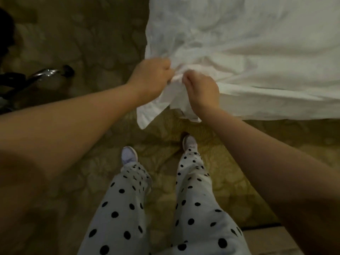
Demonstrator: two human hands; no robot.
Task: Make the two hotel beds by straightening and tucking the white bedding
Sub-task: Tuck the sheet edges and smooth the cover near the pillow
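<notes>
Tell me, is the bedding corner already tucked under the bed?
No: the bedding corner hangs loose above the carpet, bunched between the left hand and right hand.

No legible text, label, brand, number or sign anywhere. None on the crumpled white fabric bedding (pixel 239 52) beyond the right hand (pixel 202 91). Faint pinkish mark on the pale lavender sneaker (pixel 190 144) just below that hand, too blurred to read.
</notes>
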